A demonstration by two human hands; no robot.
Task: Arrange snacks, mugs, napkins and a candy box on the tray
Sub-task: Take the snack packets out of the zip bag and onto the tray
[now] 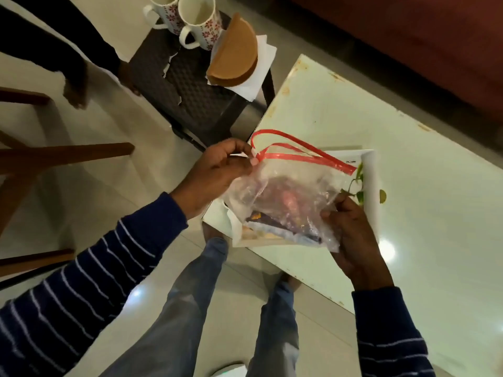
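I hold a clear zip bag (288,197) with a red seal strip above a white tray (370,186) on the white table. My left hand (217,172) pinches the bag's open red top at the left. My right hand (351,235) grips the bag's lower right corner. Dark snack packets and something reddish lie inside the bag. Two white mugs (190,20) with red flower patterns stand on a dark stool at the top. Beside them a brown half-round box (235,53) rests on white napkins (261,72).
The white table (408,131) has chipped edges and a small green leaf sprig by the tray. The dark stool (187,88) stands off its left corner. Another person's hands hang at the upper left. Wooden chair legs are at the left, and my legs are below.
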